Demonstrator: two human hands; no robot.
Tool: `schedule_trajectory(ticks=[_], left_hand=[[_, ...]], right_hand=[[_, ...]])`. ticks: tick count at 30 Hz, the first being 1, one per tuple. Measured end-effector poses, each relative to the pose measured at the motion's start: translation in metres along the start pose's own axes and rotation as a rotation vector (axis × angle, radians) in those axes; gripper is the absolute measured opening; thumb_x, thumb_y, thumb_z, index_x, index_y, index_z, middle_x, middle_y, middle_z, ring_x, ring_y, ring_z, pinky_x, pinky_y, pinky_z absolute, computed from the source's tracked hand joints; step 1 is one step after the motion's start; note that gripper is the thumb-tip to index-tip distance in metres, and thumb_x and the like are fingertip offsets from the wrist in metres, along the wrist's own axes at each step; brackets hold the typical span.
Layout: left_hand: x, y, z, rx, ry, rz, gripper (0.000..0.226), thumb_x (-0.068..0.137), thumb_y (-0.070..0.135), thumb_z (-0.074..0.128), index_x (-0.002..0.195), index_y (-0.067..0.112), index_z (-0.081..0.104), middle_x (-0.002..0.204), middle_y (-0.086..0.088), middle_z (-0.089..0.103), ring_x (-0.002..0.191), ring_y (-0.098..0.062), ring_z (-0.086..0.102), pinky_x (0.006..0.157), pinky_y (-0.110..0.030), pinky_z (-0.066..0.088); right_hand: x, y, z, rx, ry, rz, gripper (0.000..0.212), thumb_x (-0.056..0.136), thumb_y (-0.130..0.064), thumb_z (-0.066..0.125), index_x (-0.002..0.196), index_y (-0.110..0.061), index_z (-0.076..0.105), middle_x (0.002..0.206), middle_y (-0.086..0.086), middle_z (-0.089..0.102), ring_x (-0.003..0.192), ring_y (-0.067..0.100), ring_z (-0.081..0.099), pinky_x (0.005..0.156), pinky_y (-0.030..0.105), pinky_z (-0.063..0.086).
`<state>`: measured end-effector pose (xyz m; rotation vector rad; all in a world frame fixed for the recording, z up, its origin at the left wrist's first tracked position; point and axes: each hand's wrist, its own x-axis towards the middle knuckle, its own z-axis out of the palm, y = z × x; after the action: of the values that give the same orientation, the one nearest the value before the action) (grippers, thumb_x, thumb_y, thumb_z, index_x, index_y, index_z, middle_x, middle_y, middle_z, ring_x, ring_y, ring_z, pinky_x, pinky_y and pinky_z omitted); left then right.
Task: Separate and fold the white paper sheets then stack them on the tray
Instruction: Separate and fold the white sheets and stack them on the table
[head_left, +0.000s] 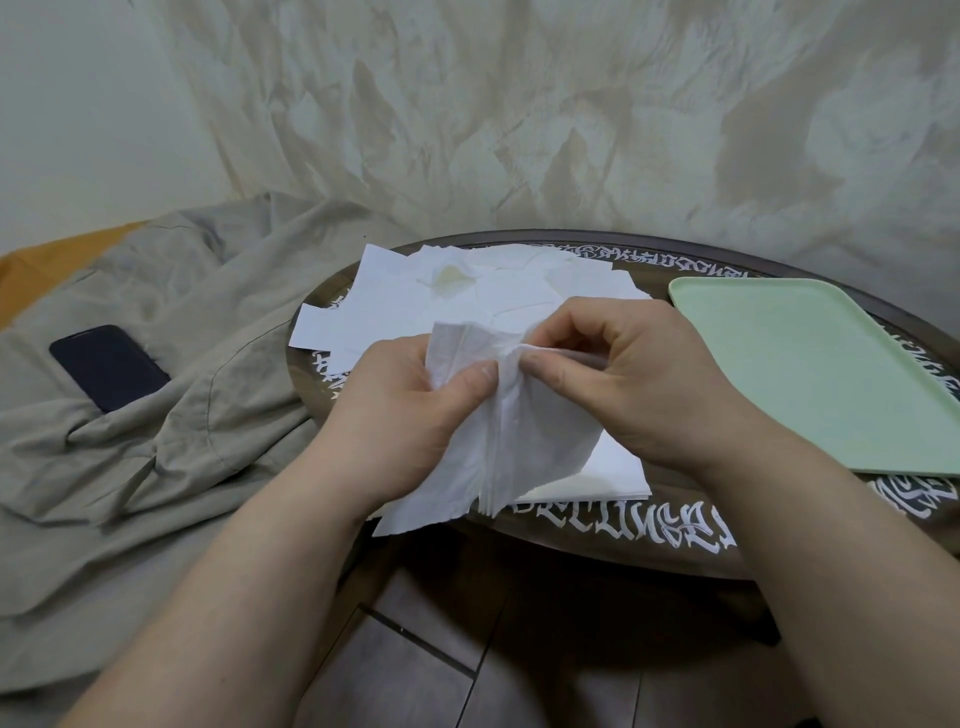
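Both hands meet over the near part of the round dark table (649, 540), which carries white lettering around its rim. The left hand (400, 410) grips a thin bundle of white paper sheets (519, 441), its thumb pressed across the front of the bundle and its fingers curled behind it. The right hand (623, 384) pinches the top edge of the same bundle between thumb and forefinger, just beside the left thumb, with the other fingers curled above. The bundle hangs down from the two hands, its layers fanning slightly at the lower edge, and one loose corner droops past the table's near rim below the left wrist. Under the hands and just below the right wrist lies a flat stack of white sheets (618, 475) on the table. Beyond the hands, a scattered pile of loose sheets (395, 306) spreads across the far side of the table, overlapping at many angles. To the right of the right hand rests a pale green tray (810, 374), with nothing on the part that shows. Well to the left of the left hand, a dark phone (106, 366) lies on rumpled grey-green cloth (171, 452).
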<state>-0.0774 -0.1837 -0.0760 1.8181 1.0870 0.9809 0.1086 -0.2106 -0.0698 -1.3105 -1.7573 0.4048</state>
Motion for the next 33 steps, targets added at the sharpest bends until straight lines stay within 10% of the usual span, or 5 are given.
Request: schedule_trajectory(ticks=[6,21,27,30,33], left_hand=[[-0.0021,0.0016,0.0005,-0.053,-0.030,-0.006,0.026,0.082,0.039,0.060,0.095,0.024,0.076,0.094,0.009,0.076,0.093,-0.010,0.071,0.089,-0.044,0.055],[-0.0003,-0.0003,0.0069,-0.008,0.047,0.031,0.015,0.085,0.014,0.074,0.082,0.029,0.073,0.084,0.014,0.075,0.074,0.002,0.069,0.065,-0.018,0.053],[-0.0012,-0.0009,0.0092,0.044,0.041,0.050,0.039,0.077,0.037,0.070,0.088,0.000,0.071,0.085,-0.019,0.070,0.069,-0.015,0.060,0.063,-0.043,0.048],[-0.0015,-0.0010,0.0065,0.030,0.042,0.036,0.006,0.084,0.019,0.076,0.082,0.014,0.075,0.083,-0.001,0.075,0.073,-0.011,0.070,0.067,-0.033,0.053],[-0.0013,-0.0023,0.0037,-0.004,0.059,0.041,0.018,0.084,0.010,0.074,0.079,0.027,0.073,0.082,0.012,0.075,0.072,0.001,0.068,0.065,-0.019,0.053]], right_hand=[[0.0005,0.0013,0.0019,0.021,0.017,0.026,0.007,0.084,-0.024,0.071,0.076,-0.024,0.070,0.073,-0.011,0.069,0.072,0.004,0.063,0.068,0.027,0.051],[0.0021,-0.0021,0.0065,-0.058,0.082,-0.064,0.006,0.079,-0.020,0.071,0.081,-0.025,0.068,0.086,-0.009,0.060,0.085,0.007,0.057,0.075,0.023,0.046],[0.0021,-0.0064,0.0063,-0.201,-0.013,-0.127,0.013,0.079,-0.023,0.069,0.089,-0.030,0.069,0.096,-0.011,0.054,0.096,0.010,0.043,0.085,0.006,0.030],[0.0019,-0.0049,0.0038,-0.212,-0.020,-0.097,0.007,0.078,-0.032,0.069,0.085,-0.032,0.067,0.095,-0.012,0.054,0.097,0.010,0.043,0.084,0.005,0.029],[0.0014,-0.0036,0.0006,-0.232,-0.004,-0.050,0.014,0.077,-0.028,0.077,0.077,-0.031,0.063,0.091,-0.011,0.054,0.097,0.012,0.044,0.081,0.007,0.030]])
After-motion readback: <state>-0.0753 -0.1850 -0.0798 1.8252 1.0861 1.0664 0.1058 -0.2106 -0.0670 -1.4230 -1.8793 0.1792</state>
